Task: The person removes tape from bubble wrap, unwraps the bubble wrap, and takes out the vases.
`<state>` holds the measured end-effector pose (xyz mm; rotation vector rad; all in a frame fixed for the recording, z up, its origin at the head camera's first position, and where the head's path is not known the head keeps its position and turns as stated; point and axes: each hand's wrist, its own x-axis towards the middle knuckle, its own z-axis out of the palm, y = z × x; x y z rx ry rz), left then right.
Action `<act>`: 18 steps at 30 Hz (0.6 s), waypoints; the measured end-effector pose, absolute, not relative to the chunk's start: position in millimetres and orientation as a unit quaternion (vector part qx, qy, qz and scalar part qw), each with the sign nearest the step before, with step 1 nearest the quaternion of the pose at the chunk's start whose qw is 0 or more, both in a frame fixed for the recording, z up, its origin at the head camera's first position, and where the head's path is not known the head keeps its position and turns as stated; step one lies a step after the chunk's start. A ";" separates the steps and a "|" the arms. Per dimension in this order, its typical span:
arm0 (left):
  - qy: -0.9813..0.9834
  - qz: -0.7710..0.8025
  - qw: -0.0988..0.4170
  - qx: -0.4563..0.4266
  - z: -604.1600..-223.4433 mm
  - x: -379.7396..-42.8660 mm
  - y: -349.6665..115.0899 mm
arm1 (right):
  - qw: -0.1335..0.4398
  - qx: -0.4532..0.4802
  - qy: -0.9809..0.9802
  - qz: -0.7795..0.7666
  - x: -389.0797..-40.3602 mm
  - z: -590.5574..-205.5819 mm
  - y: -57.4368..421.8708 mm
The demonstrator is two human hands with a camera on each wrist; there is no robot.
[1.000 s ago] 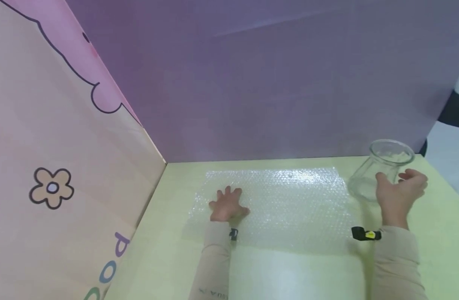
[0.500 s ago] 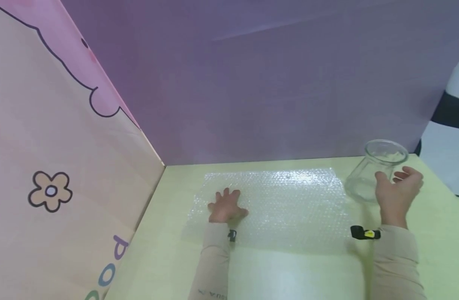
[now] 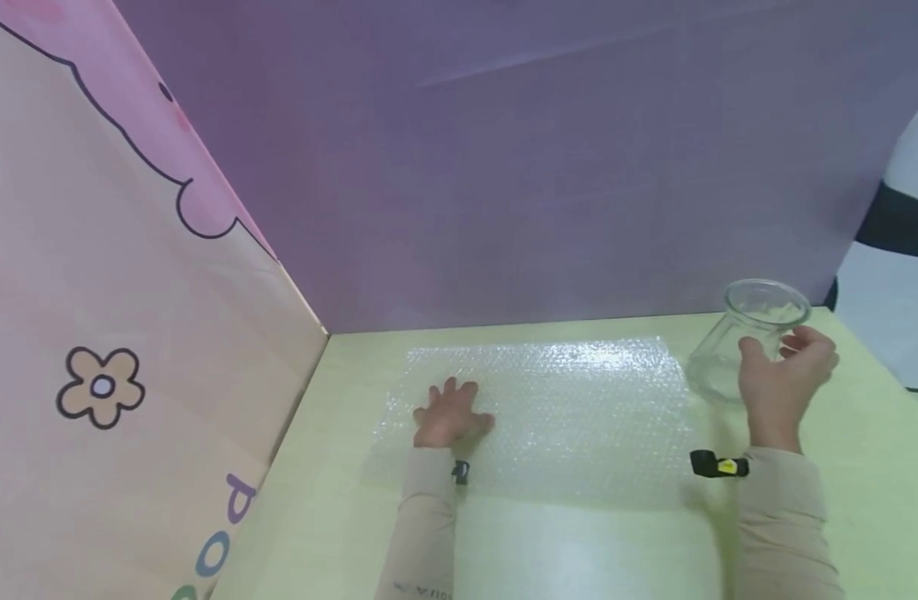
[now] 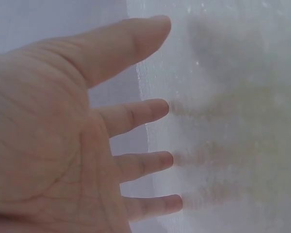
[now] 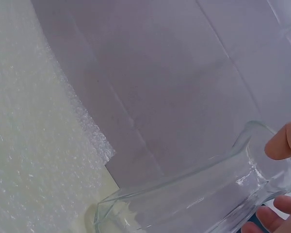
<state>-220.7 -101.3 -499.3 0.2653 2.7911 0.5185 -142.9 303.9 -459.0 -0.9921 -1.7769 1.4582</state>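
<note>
A sheet of clear bubble wrap (image 3: 579,417) lies flat on the pale table. My left hand (image 3: 447,414) rests palm down on its left part with the fingers spread; in the left wrist view the fingertips (image 4: 160,159) reach over the wrap's edge. To the right of the wrap stands a clear glass vase (image 3: 717,367) with a wide rim and a flared base. My right hand (image 3: 781,387) is curved round the vase's neck, thumb on one side and fingers on the other. In the right wrist view, the thumb (image 5: 281,143) overlaps the glass near its mouth.
A purple-grey panel (image 3: 504,192) rises behind the table's far edge. On the left stands a pink printed wall (image 3: 181,358) with a flower and letters. The table (image 3: 331,500) ends at the right just past the vase.
The whole scene has shifted slightly left in the head view as the camera turned. Both hands, the bubble wrap and the vase keep nearly the same places relative to each other.
</note>
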 end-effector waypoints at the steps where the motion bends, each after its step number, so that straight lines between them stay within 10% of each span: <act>1: 0.968 0.181 0.146 0.091 -498.9 -220.9 -101.8 | 0.319 -0.375 -0.670 0.555 -143.2 -458.1 302.6; 13: 0.967 0.231 0.063 0.089 -491.4 -224.2 -101.6 | 0.515 -0.273 -0.588 0.561 -141.5 -426.5 254.1; 18: 0.960 0.257 -0.020 0.105 -483.0 -225.3 -93.0 | 0.453 -0.161 -0.686 0.546 -149.1 -436.6 237.1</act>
